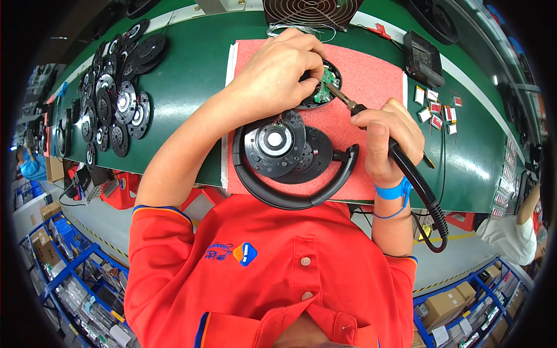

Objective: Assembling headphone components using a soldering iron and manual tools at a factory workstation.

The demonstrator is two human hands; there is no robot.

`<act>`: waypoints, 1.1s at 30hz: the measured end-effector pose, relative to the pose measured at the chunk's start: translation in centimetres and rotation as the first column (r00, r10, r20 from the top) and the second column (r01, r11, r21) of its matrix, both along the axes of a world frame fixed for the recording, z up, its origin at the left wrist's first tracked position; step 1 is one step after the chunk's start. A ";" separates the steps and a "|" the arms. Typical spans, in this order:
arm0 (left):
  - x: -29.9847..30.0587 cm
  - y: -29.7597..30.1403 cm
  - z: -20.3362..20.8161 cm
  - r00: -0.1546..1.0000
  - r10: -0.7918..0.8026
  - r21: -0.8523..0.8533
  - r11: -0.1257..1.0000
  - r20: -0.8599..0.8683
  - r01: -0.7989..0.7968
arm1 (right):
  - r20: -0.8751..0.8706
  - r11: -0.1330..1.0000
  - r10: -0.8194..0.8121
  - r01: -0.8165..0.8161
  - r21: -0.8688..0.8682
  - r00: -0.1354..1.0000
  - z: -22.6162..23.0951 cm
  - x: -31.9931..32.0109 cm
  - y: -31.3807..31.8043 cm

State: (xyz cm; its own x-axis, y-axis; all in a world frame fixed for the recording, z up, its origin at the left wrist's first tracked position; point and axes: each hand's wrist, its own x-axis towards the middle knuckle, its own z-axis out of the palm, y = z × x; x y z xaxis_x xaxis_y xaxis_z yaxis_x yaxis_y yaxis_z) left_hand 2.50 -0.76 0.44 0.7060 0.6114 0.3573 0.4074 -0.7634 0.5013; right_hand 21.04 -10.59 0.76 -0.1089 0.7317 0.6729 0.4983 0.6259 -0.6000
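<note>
My right hand [394, 139] grips a black-handled soldering iron [362, 109], its metal tip reaching a green circuit board [326, 88]. That board sits inside a round black headphone earcup [317, 103] on a pink foam mat [365, 72]. Over the earcup's left side, my left hand [287, 69] is closed with fingertips pinched by the board; whatever they hold is hidden. Nearer to me lies a black headband [284, 200], curving around two round black parts. One of these is a speaker plate [274, 139] with a white centre and thin wires.
Many black speaker discs [120, 107] are piled at the left of the green table [188, 75]. Several small battery packs [435, 108] lie right of the mat, near a black tray [422, 58]. A fan [310, 13] stands behind. The iron's cable [436, 223] hangs at the right front.
</note>
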 end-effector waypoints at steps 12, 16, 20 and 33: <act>-0.1 0.1 0.5 0.997 -0.031 0.044 0.998 -0.066 0.034 | 0.026 1.000 0.020 -0.021 0.015 0.999 -0.1 0.0 -0.1; -0.1 0.2 0.5 0.997 -0.039 0.065 0.997 -0.071 0.044 | 0.015 0.999 0.015 -0.015 0.029 1.000 -0.1 0.1 -0.1; 0.0 0.1 0.8 0.996 -0.037 0.084 0.995 -0.080 0.044 | -0.006 0.999 -0.006 0.006 0.048 1.000 0.0 0.3 -0.2; 0.0 0.3 0.7 0.996 -0.044 -0.010 0.999 -0.080 0.043 | -0.023 0.999 -0.019 0.020 0.044 1.000 0.0 0.5 -0.2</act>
